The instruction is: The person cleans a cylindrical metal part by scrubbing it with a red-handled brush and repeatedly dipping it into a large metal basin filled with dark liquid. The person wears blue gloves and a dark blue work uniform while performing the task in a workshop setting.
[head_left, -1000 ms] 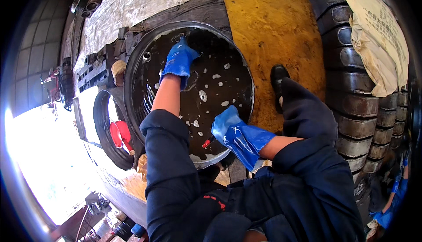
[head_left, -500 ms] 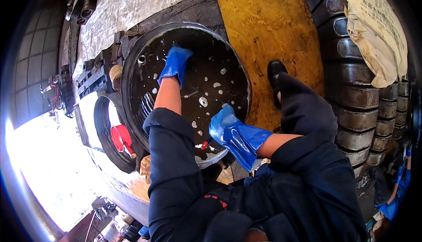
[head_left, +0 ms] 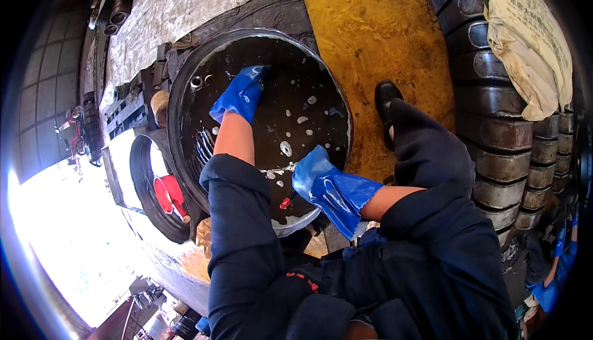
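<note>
A large round tub [head_left: 176,114] of dark liquid [head_left: 281,102] with foam patches stands in front of me. My left hand [head_left: 242,93], in a blue rubber glove, reaches down into the liquid in the tub's far half. Its fingers are under the surface, so their grip is hidden. My right hand [head_left: 321,179], in a matching glove, is closed over the tub's near right side. A black handle with a red end [head_left: 286,203] sticks out from under it, and the rest of that tool cannot be made out. Ridged metal [head_left: 202,148] shows at the tub's left inner wall.
A smaller black tub [head_left: 141,173] with a red scoop [head_left: 167,193] stands at the left. A yellow, stained board [head_left: 377,25] lies right of the large tub. Stacked metal blocks [head_left: 494,133] line the right, with a cream sack [head_left: 531,43] on top. Another person's blue sleeve [head_left: 550,293] shows at the lower right.
My left hand has shifted slightly and its glove has turned, with the fingers under the liquid. A whitish foam streak shows left of my right hand, which has barely moved.
</note>
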Action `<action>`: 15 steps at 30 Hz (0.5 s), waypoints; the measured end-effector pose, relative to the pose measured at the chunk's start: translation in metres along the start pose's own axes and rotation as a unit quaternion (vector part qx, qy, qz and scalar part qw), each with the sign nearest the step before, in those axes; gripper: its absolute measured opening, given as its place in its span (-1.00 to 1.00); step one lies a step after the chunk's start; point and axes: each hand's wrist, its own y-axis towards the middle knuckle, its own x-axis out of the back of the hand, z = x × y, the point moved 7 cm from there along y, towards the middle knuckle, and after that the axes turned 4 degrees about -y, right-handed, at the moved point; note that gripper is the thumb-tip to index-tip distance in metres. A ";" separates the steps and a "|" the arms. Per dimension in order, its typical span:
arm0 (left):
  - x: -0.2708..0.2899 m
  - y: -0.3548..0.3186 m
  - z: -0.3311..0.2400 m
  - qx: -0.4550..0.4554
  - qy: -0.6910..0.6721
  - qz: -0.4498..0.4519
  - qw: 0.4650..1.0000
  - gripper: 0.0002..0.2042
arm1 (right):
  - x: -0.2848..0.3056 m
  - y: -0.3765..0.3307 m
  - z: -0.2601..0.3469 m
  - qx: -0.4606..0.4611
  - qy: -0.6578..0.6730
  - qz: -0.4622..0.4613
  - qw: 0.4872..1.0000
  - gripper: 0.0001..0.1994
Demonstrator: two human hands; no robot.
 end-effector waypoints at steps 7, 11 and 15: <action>-0.004 -0.006 -0.029 0.019 -0.049 -0.056 0.997 -0.59 | 0.057 -0.010 -0.007 0.019 -0.022 0.122 0.992 -0.85; 0.019 -0.025 -0.042 -0.019 -0.059 -0.046 0.997 -0.58 | 0.083 -0.016 -0.013 -0.006 -0.005 0.166 0.986 -0.81; 0.022 -0.063 -0.007 0.043 -0.355 -0.041 0.933 -0.59 | 0.103 -0.021 -0.012 -0.031 0.006 0.203 0.979 -0.77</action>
